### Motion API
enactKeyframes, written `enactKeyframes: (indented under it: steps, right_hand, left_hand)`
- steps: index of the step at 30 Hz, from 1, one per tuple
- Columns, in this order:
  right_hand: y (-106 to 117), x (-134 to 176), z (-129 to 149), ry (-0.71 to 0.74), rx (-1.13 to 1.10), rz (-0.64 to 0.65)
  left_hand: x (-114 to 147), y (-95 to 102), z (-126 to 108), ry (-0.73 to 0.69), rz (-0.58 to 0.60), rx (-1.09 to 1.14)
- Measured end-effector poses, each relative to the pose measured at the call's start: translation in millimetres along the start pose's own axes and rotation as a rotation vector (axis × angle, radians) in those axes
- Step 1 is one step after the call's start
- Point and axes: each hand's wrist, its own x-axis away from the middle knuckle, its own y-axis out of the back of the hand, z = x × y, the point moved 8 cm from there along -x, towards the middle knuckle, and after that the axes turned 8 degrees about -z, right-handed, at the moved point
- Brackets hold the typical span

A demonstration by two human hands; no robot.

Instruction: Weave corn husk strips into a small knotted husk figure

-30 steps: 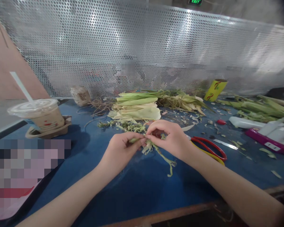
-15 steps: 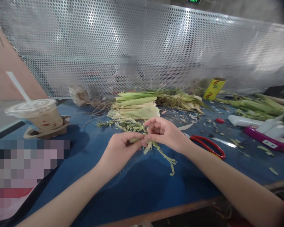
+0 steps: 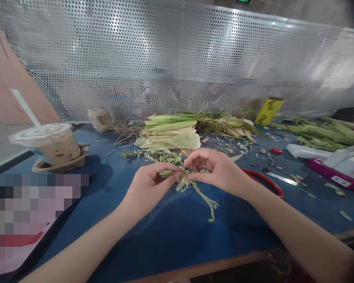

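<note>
One blue tabletop (image 3: 171, 236), perforated metal screen (image 3: 179, 43) behind, left hand (image 3: 149, 184) pinching green strands (image 3: 204, 197), right hand (image 3: 220, 171) loosely parted

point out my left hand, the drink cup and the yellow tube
Left hand (image 3: 145, 188), head view: on the back of the hand.
Drink cup (image 3: 56, 149), head view: on its side, below the lid.
Yellow tube (image 3: 269, 112), head view: on its printed side.

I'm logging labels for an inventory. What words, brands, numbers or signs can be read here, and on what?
"EXIT", in green on the sign, partly cut off by the top edge.
Cup: red print, too small and blurred to read.
Yellow tube: dark marks, too blurred to read.
No other text can be read.
</note>
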Motion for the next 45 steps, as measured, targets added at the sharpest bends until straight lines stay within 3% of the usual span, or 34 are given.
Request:
enactKeyframes:
  steps: [8,13,18,21,28,32,35,38,43,45]
  right_hand:
    - [4,4,13,0.098,0.251,-0.083]
    - [4,8,29,0.257,0.393,-0.108]
    - [-7,16,44,0.424,0.48,-0.024]
    - [-10,17,43,0.432,0.484,0.024]
    - [-7,17,36,0.296,0.46,0.095]
    - [-6,15,29,0.195,0.321,0.129]
    - [2,8,21,0.101,0.097,0.084]
    - [10,-1,10,0.0,0.016,0.039]
    - [-13,3,-6,-0.138,-0.058,0.271]
    - [-18,6,-11,-0.194,-0.075,0.266]
  left_hand:
    - [0,-0.5,1,-0.052,0.0,-0.054]
    - [-1,2.8,5,0.019,-0.051,0.019]
    - [-3,6.5,8,0.109,-0.084,0.047]
    - [-4,7.8,9,0.134,-0.081,0.016]
    - [-4,8.2,8,0.134,-0.07,0.056]
    - [-3,7.4,7,0.122,-0.058,0.049]
    - [-2,6.9,3,0.032,-0.041,0.033]
    - [0,-0.5,-3,-0.08,0.055,0.04]
    - [0,-3.3,-6,-0.151,0.087,0.025]
    - [0,-3.0,-6,-0.159,0.086,0.002]
